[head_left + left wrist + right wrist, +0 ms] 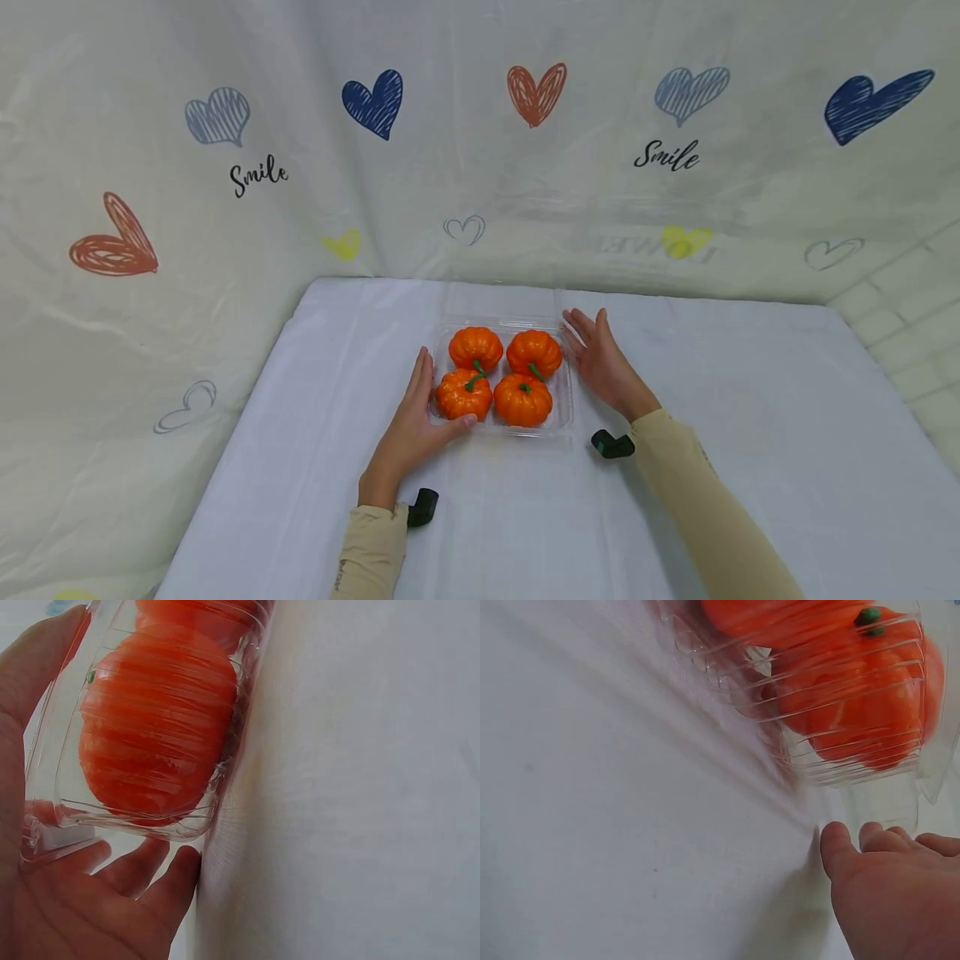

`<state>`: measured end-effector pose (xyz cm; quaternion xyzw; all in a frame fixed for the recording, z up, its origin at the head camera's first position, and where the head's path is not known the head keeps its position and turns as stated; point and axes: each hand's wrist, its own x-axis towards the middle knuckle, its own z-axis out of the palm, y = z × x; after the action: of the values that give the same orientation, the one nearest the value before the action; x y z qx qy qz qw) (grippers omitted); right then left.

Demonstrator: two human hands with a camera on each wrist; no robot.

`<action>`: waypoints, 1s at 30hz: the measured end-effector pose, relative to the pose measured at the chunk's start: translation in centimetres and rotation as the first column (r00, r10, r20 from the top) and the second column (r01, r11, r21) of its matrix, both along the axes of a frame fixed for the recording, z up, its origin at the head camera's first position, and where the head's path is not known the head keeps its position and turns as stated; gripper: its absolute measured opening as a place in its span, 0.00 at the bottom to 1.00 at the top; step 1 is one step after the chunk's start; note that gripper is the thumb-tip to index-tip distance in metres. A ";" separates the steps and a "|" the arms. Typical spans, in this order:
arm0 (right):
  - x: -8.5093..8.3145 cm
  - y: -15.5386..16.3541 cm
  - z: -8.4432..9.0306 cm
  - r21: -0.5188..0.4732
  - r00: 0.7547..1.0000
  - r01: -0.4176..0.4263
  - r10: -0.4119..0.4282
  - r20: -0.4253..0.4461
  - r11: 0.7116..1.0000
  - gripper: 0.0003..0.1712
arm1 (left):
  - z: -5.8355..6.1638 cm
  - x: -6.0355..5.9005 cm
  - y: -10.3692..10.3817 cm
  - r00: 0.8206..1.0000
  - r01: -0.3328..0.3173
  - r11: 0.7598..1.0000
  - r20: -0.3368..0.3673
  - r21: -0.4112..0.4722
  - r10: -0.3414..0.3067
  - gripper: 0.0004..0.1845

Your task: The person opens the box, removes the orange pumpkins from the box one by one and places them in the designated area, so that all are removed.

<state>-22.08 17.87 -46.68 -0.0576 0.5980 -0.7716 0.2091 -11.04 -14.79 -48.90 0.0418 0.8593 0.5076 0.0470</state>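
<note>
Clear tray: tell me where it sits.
In the head view, the clear tray sits mid-table between the left hand and right hand, holding four pumpkins.

Counter point(750, 400) open front, right & far left. Clear tray point(567, 412) w/ four pumpkins point(522, 398) blocks centre; left hand point(411, 425) & right hand point(603, 362) flank both sides.
</note>
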 end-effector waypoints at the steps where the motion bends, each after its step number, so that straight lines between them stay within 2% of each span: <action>1: 0.0 0.1 0.1 0.014 1.000 -0.001 0.001 -0.001 1.000 0.59 | 0.0 0.0 0.0 1.000 0.002 1.000 -0.001 0.003 -0.002 0.68; 5: 0.3 0.6 0.9 0.128 0.998 -0.007 0.014 -0.055 0.992 0.54 | 0.1 0.0 0.1 1.000 0.001 1.000 0.000 0.008 -0.001 0.68; 8: 0.6 0.9 1.8 0.250 0.990 -0.001 0.037 -0.138 0.968 0.48 | 0.1 0.0 0.1 1.000 0.002 1.000 -0.006 0.008 -0.002 0.67; 11: 0.8 1.2 2.9 0.395 0.974 0.038 0.054 -0.221 0.918 0.46 | 0.1 0.0 0.0 1.000 0.006 1.000 -0.014 0.008 -0.006 0.67; 14: 0.9 1.3 4.1 0.506 0.961 0.064 0.083 -0.264 0.860 0.46 | 0.1 0.0 0.0 1.000 0.013 1.000 -0.018 0.008 -0.013 0.67; 19: 1.0 0.7 5.8 0.585 0.943 0.019 0.180 -0.279 0.811 0.46 | -0.1 0.0 0.0 1.000 0.014 1.000 -0.014 0.001 -0.014 0.67; 24: 1.1 -0.9 6.7 0.691 0.902 -0.022 0.313 -0.297 0.722 0.45 | 0.0 0.0 -0.1 1.000 0.008 1.000 -0.010 0.006 -0.008 0.67; 28: 0.9 -2.0 6.5 0.758 0.879 -0.041 0.384 -0.283 0.651 0.46 | -0.1 -0.1 0.0 1.000 0.000 1.000 -0.003 0.008 0.000 0.67; 30: 0.8 -2.3 6.3 0.778 0.869 -0.049 0.411 -0.275 0.626 0.47 | -0.2 -0.1 0.0 1.000 -0.003 1.000 0.001 0.009 0.003 0.67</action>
<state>-21.26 15.52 -40.34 -0.2121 0.8792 -0.3882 0.1769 -11.16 -14.84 -49.10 0.0404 0.8571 0.5114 0.0464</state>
